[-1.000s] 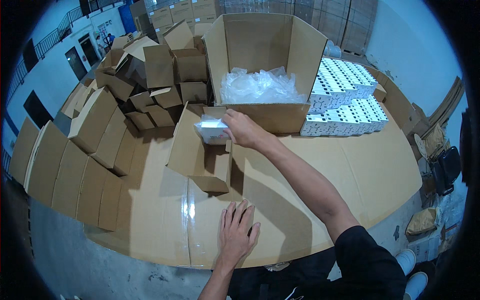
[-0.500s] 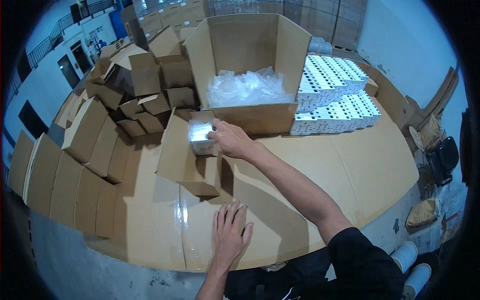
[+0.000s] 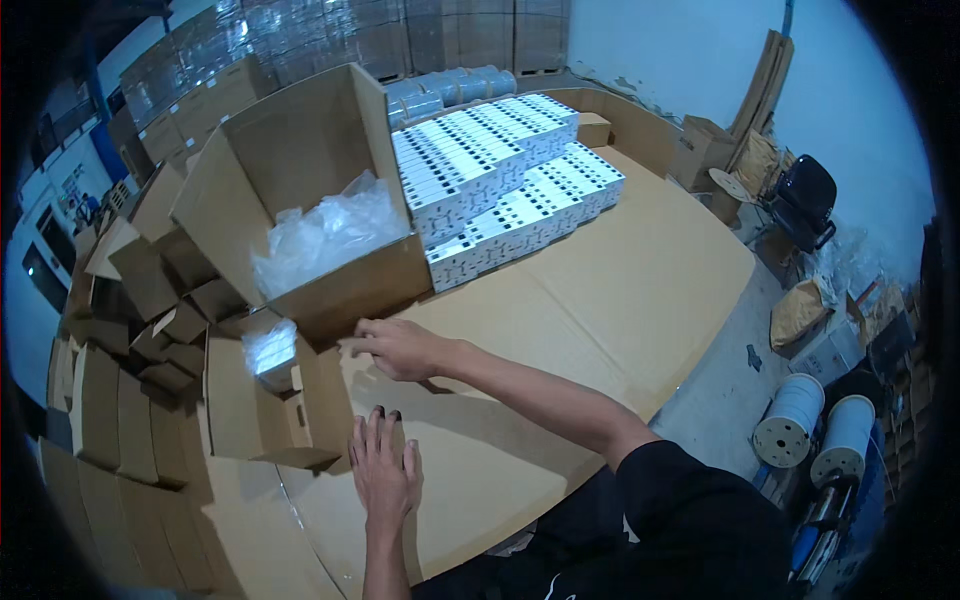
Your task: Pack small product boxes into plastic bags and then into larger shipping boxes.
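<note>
My left hand (image 3: 384, 470) lies flat with fingers spread on the cardboard-covered table (image 3: 560, 350), near the front corner of a small open carton (image 3: 235, 415). Inside that carton, toward its far end, sits a white box topped with clear plastic wrap (image 3: 270, 350). Just to the right of the carton hovers my right hand (image 3: 402, 350), its fingers loosely bent and apart, with nothing visible in them. Behind it stands a large open carton (image 3: 350, 290) holding crumpled clear plastic bags (image 3: 325, 235).
Stacked white boxes with dark marks (image 3: 480, 175) stand right of the large carton. Open brown cartons (image 3: 110, 410) crowd the left side. Beyond the table's right edge are cable reels (image 3: 788, 420) and a black chair (image 3: 803, 195). Wrapped rolls (image 3: 455, 88) lie at the back.
My right hand has let go of the plastic-wrapped white box and come out of the small carton to the right. The view has turned right, so everything sits farther left.
</note>
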Demonstrator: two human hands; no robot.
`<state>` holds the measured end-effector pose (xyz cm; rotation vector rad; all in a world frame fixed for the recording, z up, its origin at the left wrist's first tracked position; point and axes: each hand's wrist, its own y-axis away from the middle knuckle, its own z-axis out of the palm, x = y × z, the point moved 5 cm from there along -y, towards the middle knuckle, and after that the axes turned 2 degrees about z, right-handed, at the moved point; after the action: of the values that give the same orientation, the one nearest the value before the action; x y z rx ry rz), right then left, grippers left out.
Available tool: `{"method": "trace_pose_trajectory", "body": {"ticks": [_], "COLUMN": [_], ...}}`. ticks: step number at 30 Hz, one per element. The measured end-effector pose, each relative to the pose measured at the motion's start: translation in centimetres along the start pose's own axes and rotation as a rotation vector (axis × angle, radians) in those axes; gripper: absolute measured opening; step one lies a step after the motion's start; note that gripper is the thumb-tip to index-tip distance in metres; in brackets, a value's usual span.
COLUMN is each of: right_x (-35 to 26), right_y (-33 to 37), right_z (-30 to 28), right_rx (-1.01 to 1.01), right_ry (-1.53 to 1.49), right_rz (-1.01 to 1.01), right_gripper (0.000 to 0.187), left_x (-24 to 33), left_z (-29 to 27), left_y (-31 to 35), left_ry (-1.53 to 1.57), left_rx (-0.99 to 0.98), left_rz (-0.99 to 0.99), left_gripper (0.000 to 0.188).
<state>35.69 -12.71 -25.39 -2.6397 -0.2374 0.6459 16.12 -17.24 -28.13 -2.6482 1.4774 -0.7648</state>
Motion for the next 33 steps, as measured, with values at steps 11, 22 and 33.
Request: {"method": "trace_pose_trajectory", "body": {"ticks": [11,22,33], "right_x": [10.9,21.5,24.0], "right_y": [10.0,9.5,7.7], "right_z": [-13.7,-26.3,-25.5], "right_rx": [0.007,0.478,0.484], "right_ry": [0.136,0.279,0.465], "right_rz": [0.254,0.634,0.645], "right_gripper": [0.022,0.050,0.045], "left_x": [-1.7,-1.5,-1.5], "left_z": [3.2,4.1,4.0], "left_y": [-9.6,-12.7,-12.8], "left_ry": [0.044,0.088,0.071], "left_rx": [0.094,0.096,0.110], "left_rz": [0.115,0.077,0.097], "left_gripper": [0.040,0.037,0.035]}}
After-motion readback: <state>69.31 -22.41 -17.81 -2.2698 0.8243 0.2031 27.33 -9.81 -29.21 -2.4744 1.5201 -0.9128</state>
